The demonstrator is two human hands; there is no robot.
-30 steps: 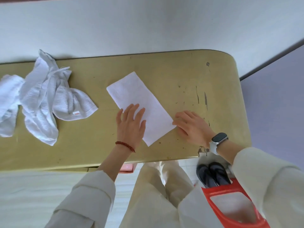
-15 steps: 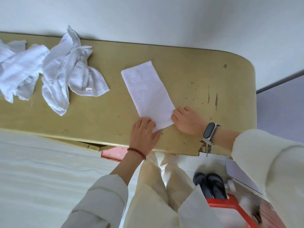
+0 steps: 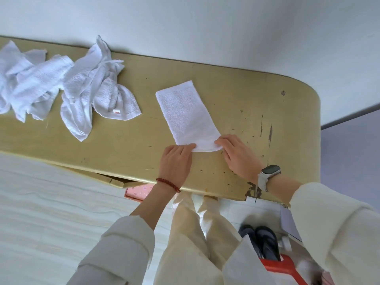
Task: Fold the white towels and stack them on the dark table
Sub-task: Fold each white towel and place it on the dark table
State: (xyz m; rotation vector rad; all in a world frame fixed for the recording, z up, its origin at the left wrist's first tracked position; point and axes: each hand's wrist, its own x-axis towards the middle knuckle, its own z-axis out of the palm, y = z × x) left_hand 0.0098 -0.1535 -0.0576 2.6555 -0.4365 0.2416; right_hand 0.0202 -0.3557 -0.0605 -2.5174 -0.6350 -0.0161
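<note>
table (image 3: 236,103) scuffed, against white wall (image 3: 205,27); both hands' grip pinching folded towel (image 3: 186,114) near end.

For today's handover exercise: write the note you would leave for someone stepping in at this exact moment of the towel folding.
Left hand: fingertips on the near left corner of the flat, folded white terry towel.
Right hand: fingertips on its near right corner.
That towel lies as a narrow rectangle on the worn yellowish table.
Crumpled white towels lie heaped at the table's left end, unfolded.
Done: the towel is folded into a strip.
Left: probably fold it shorter, fold the heap, then stack. No stack is visible yet.
</note>
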